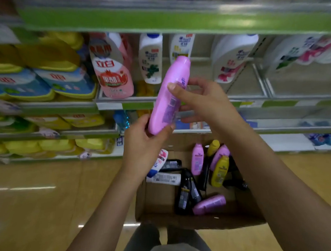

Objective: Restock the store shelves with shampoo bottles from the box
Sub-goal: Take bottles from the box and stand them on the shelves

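A pink shampoo bottle (170, 95) is held up in front of the shelves, tilted with its cap toward the upper right. My left hand (144, 144) grips its bottom end. My right hand (201, 99) holds its middle, thumb across the label. Below on the floor stands an open cardboard box (158, 200) with several bottles lying in it: pink (209, 204), yellow (219, 171), black (184, 194) and white (165, 179). The shelf (244, 83) behind the held bottle carries white shampoo bottles (151, 58) with bare room to the right.
Pink detergent bottles (112, 71) and yellow and blue refill packs (42, 73) fill the shelves at left. A green-edged upper shelf (176, 19) hangs above. Lower shelves hold more yellow packs. Wooden floor (51, 204) surrounds the box; my legs are at the bottom edge.
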A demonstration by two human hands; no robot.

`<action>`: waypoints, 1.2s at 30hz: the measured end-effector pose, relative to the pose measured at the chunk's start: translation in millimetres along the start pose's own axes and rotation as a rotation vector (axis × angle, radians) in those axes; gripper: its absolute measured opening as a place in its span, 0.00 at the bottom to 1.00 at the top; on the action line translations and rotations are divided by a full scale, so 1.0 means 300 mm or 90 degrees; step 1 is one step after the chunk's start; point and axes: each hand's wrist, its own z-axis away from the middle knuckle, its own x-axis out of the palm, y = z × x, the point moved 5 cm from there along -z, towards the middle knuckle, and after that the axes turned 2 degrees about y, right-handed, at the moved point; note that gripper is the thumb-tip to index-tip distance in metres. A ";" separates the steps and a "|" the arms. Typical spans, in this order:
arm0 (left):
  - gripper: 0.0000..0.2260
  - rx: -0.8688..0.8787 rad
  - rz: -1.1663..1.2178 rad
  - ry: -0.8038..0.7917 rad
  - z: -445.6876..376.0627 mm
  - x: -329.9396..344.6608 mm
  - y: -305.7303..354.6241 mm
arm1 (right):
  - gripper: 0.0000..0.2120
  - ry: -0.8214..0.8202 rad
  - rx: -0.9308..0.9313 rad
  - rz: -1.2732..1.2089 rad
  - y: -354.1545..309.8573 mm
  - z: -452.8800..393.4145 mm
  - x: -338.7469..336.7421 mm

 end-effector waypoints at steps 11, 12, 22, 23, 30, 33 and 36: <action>0.17 0.099 -0.020 0.019 0.070 -0.111 0.215 | 0.16 0.084 -0.086 -0.086 -0.222 0.145 0.078; 0.17 0.058 0.042 -0.021 0.068 -0.114 0.224 | 0.15 0.079 -0.092 -0.099 -0.238 0.157 0.079; 0.22 -0.132 0.525 -0.199 0.054 -0.193 0.282 | 0.15 -0.068 -0.154 -0.164 -0.357 0.229 0.090; 0.25 -0.108 0.492 -0.163 0.055 -0.203 0.287 | 0.16 -0.069 -0.162 -0.154 -0.369 0.233 0.088; 0.26 0.123 0.189 0.005 0.095 -0.261 0.358 | 0.17 -0.014 -0.203 -0.118 -0.438 0.264 0.083; 0.23 0.138 0.198 -0.053 0.108 -0.265 0.382 | 0.17 -0.018 -0.224 -0.133 -0.453 0.297 0.061; 0.17 0.075 0.253 -0.190 0.108 -0.252 0.407 | 0.18 -0.019 -0.248 -0.136 -0.472 0.341 0.013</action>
